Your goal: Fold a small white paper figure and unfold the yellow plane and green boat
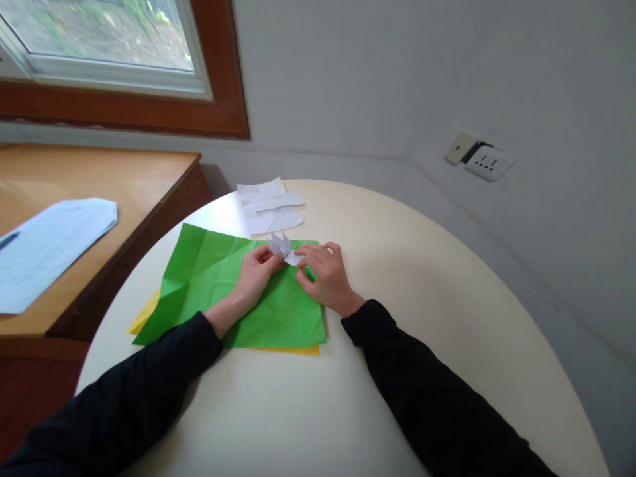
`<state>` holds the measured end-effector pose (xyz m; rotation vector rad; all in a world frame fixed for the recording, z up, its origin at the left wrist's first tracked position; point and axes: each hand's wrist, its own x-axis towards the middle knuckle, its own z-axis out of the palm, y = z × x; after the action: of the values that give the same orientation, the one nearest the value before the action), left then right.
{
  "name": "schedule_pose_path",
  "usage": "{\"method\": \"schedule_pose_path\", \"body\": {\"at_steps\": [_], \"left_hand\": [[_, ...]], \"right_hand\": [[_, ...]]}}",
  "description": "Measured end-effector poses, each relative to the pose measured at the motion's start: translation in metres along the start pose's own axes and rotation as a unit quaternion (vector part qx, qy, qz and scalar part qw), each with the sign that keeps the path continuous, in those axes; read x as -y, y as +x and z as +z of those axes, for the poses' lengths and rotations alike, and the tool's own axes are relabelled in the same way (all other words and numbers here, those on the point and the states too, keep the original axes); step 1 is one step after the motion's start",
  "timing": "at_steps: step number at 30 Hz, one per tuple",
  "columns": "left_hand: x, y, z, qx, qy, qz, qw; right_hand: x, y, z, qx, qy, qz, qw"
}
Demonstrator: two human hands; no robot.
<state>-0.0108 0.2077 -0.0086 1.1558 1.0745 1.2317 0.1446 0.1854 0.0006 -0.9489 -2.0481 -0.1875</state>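
A small folded white paper piece [281,246] with pointed tips is held above the far edge of a creased green sheet [209,265]. My left hand [256,271] pinches its left side between thumb and fingers. At its right side is my right hand [325,273], with thumb and index finger close together at the paper's lower right part and the other fingers curled. The green sheet lies on a yellow sheet [145,315], which shows at the left corner and along the near edge.
Torn white paper pieces [271,204] lie at the far edge of the round white table [397,278]. On the left, a wooden desk [144,175] holds white papers [59,242] and a pen [8,240]. A wall with a socket [489,163] stands behind.
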Motion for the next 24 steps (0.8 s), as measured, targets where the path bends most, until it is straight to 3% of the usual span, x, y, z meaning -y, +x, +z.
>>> {"method": "schedule_pose_path", "body": {"at_steps": [5, 12, 24], "left_hand": [[-0.004, -0.002, 0.001, 0.015, -0.005, 0.007, 1.000], [-0.009, -0.003, 0.002, 0.040, 0.018, 0.016, 0.999], [-0.007, -0.004, 0.001, 0.068, 0.074, 0.025, 0.995]], "right_hand": [[-0.002, -0.001, 0.003, -0.001, 0.011, 0.006, 1.000], [-0.008, -0.003, 0.006, 0.047, 0.055, 0.051, 0.996], [-0.013, -0.006, 0.012, -0.013, 0.112, 0.125, 0.986]]}}
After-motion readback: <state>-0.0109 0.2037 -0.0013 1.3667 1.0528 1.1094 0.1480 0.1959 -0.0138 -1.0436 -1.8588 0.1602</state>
